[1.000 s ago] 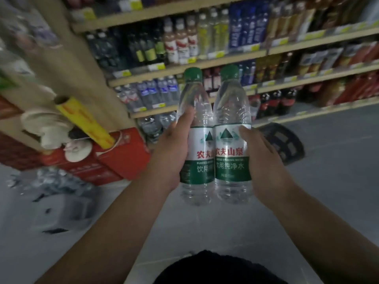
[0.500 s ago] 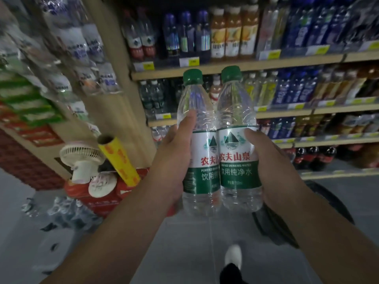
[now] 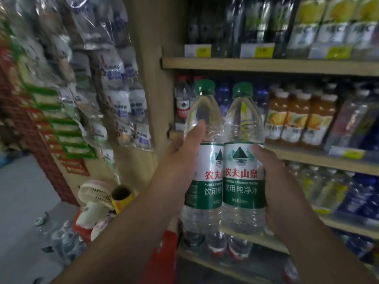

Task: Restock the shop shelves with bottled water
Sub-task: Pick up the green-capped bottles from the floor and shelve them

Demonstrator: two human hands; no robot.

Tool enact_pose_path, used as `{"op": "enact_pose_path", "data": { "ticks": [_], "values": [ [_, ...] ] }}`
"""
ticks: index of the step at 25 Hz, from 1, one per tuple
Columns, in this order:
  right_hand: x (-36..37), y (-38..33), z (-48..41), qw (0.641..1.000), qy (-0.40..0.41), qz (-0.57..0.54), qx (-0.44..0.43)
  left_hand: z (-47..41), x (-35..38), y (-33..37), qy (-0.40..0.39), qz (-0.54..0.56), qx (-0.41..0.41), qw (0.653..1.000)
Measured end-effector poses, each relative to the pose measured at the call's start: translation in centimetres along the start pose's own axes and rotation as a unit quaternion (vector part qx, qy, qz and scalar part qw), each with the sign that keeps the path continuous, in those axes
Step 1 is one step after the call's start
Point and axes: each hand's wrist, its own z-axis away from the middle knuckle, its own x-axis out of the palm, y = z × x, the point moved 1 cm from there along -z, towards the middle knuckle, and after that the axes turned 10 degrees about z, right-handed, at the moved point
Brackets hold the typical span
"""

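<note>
At centre frame, before the drinks shelf (image 3: 266,67), I hold the left water bottle (image 3: 205,167) and right water bottle (image 3: 244,167) upright and touching. As I judge it, pushing both in together could topple the juice bottles (image 3: 297,117), or a smooth side could slip. My left hand (image 3: 178,162) wraps the first, thumb up its shoulder. My right hand (image 3: 281,187) clamps the second at its label.

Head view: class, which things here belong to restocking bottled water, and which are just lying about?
Belong to the job: left water bottle, gripped by the left hand; right water bottle, gripped by the right hand; shelves.
Just lying about: small fan; yellow roll; orange juice bottles; hanging packets.
</note>
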Motion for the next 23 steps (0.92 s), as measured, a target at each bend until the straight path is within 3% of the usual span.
{"op": "enact_pose_path", "data": {
  "ticks": [3,8,23],
  "values": [
    [1.0,-1.8,-5.4,0.999,-0.043,0.006,-0.005,-3.8,0.3,2.5,0.03,-0.016,0.048,0.998],
    [3.4,-6.2,-12.2,0.996,-0.069,0.001,-0.058,-10.0,0.2,7.0,0.003,-0.014,0.08,0.997],
    [10.9,-19.8,-25.0,0.975,0.002,0.023,-0.222,-25.0,-0.3,22.6,-0.179,0.006,0.184,0.967]
  ]
}}
